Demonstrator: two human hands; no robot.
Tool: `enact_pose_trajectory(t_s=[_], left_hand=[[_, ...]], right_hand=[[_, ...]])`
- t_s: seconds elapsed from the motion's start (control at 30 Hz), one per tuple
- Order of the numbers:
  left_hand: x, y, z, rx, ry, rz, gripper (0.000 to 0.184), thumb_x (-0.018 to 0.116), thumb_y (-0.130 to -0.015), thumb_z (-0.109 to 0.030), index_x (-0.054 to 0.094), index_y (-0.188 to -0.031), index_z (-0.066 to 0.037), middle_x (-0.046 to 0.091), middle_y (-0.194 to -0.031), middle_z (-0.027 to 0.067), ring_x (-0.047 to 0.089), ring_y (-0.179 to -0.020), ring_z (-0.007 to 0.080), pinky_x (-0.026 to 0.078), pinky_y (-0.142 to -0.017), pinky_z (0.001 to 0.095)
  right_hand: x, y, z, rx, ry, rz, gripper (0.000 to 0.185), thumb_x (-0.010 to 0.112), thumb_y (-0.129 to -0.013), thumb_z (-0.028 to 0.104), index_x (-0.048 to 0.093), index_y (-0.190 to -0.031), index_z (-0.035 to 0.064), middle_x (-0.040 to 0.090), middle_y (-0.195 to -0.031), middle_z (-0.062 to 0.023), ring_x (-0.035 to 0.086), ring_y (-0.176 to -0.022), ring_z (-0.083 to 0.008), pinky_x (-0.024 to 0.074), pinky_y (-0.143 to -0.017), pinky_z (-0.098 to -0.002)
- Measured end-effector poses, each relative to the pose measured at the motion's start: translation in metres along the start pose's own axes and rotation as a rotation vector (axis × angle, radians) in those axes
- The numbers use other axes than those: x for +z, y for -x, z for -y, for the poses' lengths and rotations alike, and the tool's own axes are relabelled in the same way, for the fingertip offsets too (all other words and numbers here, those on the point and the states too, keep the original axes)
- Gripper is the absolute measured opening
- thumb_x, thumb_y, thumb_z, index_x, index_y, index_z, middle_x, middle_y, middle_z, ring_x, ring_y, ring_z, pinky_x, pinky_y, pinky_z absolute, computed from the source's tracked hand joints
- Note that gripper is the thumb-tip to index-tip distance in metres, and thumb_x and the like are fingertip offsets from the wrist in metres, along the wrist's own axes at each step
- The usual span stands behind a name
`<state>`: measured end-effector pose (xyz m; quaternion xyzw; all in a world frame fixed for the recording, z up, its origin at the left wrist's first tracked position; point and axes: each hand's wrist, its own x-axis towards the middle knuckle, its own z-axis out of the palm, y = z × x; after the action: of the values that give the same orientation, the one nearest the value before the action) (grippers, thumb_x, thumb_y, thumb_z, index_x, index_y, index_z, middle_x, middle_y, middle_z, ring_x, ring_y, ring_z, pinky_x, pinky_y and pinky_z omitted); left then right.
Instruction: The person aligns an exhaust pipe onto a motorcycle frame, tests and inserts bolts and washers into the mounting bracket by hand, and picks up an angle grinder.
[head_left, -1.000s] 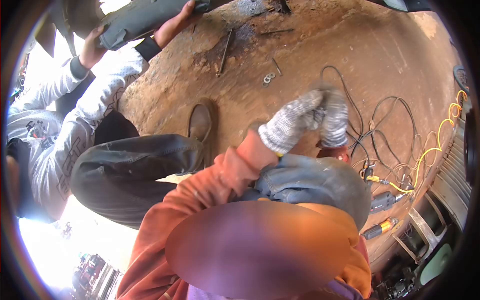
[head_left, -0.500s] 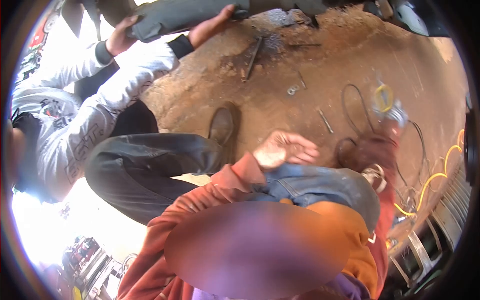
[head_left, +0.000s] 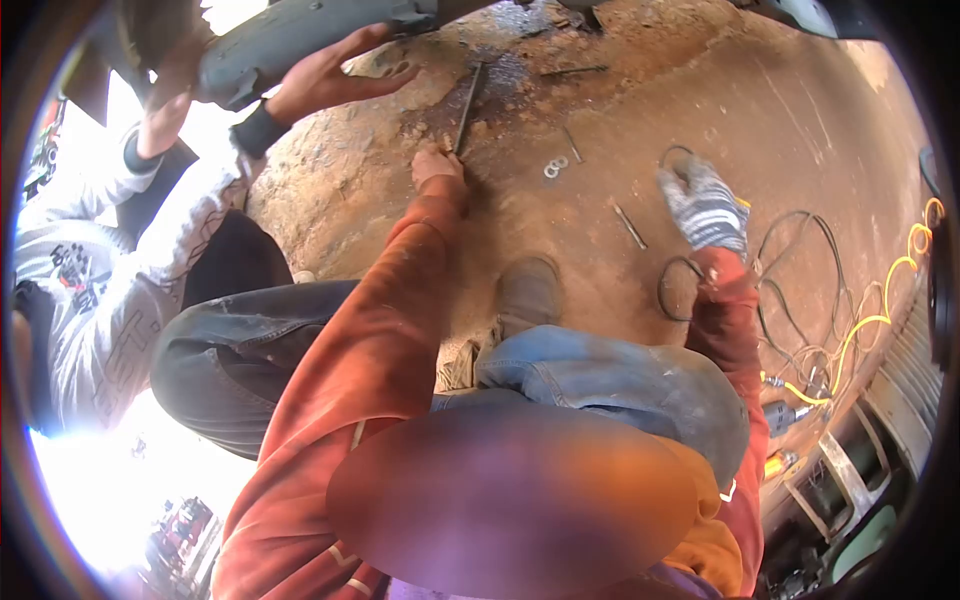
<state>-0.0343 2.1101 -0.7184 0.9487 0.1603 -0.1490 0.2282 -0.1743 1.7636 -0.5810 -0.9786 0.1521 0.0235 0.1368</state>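
My bare left hand [head_left: 438,168] is closed around the lower end of a long dark rod [head_left: 468,108] on the brown dirt ground. At the right, my right hand [head_left: 706,205] wears a grey-and-white striped glove and hangs over the ground with its fingers partly curled; whether anything is in it cannot be made out. Between my hands lie two washers [head_left: 555,167], a thin bolt [head_left: 572,145] and a short metal rod [head_left: 630,227]. Another dark rod [head_left: 574,71] lies farther away.
At the left, a co-worker [head_left: 130,290] in a grey sweatshirt has both hands at a long dark metal part [head_left: 310,45]. Black cable [head_left: 840,260], a yellow hose [head_left: 887,290], a power tool [head_left: 783,415] and a metal frame [head_left: 845,470] are at the right.
My left hand, now bare, has reached forward to the long rod. My gloved right hand has come back toward the middle. The co-worker's nearer hand has opened off the metal part.
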Motion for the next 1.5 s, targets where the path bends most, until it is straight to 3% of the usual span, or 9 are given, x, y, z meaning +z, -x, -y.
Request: enact_pose_trajectory(t_s=[0.3, 0.43, 0.5, 0.6, 0.7, 0.93, 1.17, 1.3, 1.5], left_hand=[[-0.013, 0.0, 0.005, 0.096, 0.22, -0.161, 0.021, 0.066, -0.076, -0.024, 0.067, -0.084, -0.005, 0.068, -0.086, 0.0183, 0.066, -0.084, 0.0376, 0.051, -0.076, 0.0448], [0.0, 0.042, -0.02, 0.724, 0.507, 0.088, 0.012, 0.051, -0.08, -0.008, 0.063, -0.081, -0.006, 0.061, -0.067, 0.0157, 0.063, -0.068, 0.0317, 0.049, -0.061, 0.0414], [0.008, 0.071, -0.035, 0.248, 0.883, 0.684, 0.024, 0.046, -0.083, -0.011, 0.068, -0.084, -0.003, 0.057, -0.063, 0.0072, 0.055, -0.056, 0.0158, 0.042, -0.048, 0.0318], [-0.025, 0.145, -0.086, -0.091, 0.735, 0.914, 0.053, 0.056, -0.091, -0.051, 0.068, -0.083, 0.0, 0.055, -0.062, 0.0079, 0.053, -0.049, 0.0186, 0.038, -0.045, 0.0341], [0.001, 0.167, -0.084, 0.221, 0.832, 0.592, 0.061, 0.053, -0.092, -0.054, 0.068, -0.091, 0.005, 0.063, -0.069, 0.0141, 0.06, -0.058, 0.0287, 0.046, -0.059, 0.0408], [0.02, 0.138, -0.086, 0.063, 0.611, 0.244, 0.045, 0.059, -0.091, -0.035, 0.067, -0.076, 0.007, 0.063, -0.063, 0.0226, 0.06, -0.06, 0.0295, 0.047, -0.064, 0.0442], [-0.004, 0.12, -0.105, 0.167, 0.438, 0.58, 0.062, 0.058, -0.086, -0.059, 0.07, -0.071, 0.0, 0.068, -0.07, 0.0159, 0.059, -0.061, 0.0314, 0.046, -0.06, 0.0418], [-0.002, 0.163, -0.11, 0.396, 0.483, 0.838, 0.05, 0.067, -0.085, -0.048, 0.069, -0.069, 0.0, 0.062, -0.06, 0.0069, 0.055, -0.058, 0.0146, 0.045, -0.057, 0.0337], [-0.007, 0.164, -0.112, -0.189, 0.534, 0.733, 0.041, 0.064, -0.087, -0.035, 0.067, -0.074, 0.003, 0.061, -0.06, 0.0109, 0.056, -0.056, 0.0209, 0.045, -0.057, 0.037]], right_hand=[[0.039, 0.032, 0.075, -0.056, -0.282, 0.203, 0.028, 0.064, -0.086, 0.027, 0.069, -0.101, 0.0041, 0.067, -0.101, -0.0187, 0.063, -0.095, -0.036, 0.0499, -0.084, -0.0422], [0.05, 0.051, 0.082, 0.043, -0.872, 0.214, 0.016, 0.064, -0.087, 0.014, 0.069, -0.095, 0.0014, 0.07, -0.094, -0.0146, 0.067, -0.088, -0.0295, 0.0523, -0.079, -0.0367], [0.054, 0.059, 0.091, 0.287, -1.183, 0.241, 0.017, 0.063, -0.089, 0.01, 0.067, -0.099, -0.0016, 0.069, -0.098, -0.0125, 0.067, -0.087, -0.024, 0.053, -0.079, -0.0337], [0.08, 0.079, 0.093, 0.621, -2.121, 0.003, 0.029, 0.06, -0.091, 0.006, 0.059, -0.117, -0.0055, 0.064, -0.115, -0.0163, 0.062, -0.107, -0.0222, 0.0491, -0.092, -0.0321], [0.09, 0.086, 0.099, 0.584, -1.866, -0.073, 0.029, 0.059, -0.091, 0.006, 0.059, -0.117, -0.0054, 0.064, -0.115, -0.0164, 0.062, -0.107, -0.0223, 0.0488, -0.093, -0.0323], [0.077, 0.082, 0.11, 0.381, -1.284, -0.151, 0.028, 0.059, -0.092, 0.006, 0.058, -0.118, -0.0054, 0.064, -0.115, -0.0166, 0.061, -0.109, -0.0223, 0.048, -0.094, -0.0329], [0.071, 0.08, 0.113, 0.318, -1.119, -0.215, 0.028, 0.058, -0.093, 0.006, 0.058, -0.118, -0.0053, 0.063, -0.115, -0.0167, 0.06, -0.11, -0.0224, 0.0472, -0.095, -0.0334], [0.069, 0.081, 0.111, 0.306, -1.05, -0.235, 0.028, 0.057, -0.093, 0.006, 0.058, -0.119, -0.0053, 0.063, -0.116, -0.0168, 0.06, -0.111, -0.0224, 0.0468, -0.096, -0.0337], [0.074, 0.081, 0.112, 0.292, -0.872, -0.352, 0.028, 0.057, -0.093, 0.006, 0.058, -0.119, -0.0052, 0.063, -0.116, -0.017, 0.059, -0.112, -0.0224, 0.0461, -0.097, -0.0342]])
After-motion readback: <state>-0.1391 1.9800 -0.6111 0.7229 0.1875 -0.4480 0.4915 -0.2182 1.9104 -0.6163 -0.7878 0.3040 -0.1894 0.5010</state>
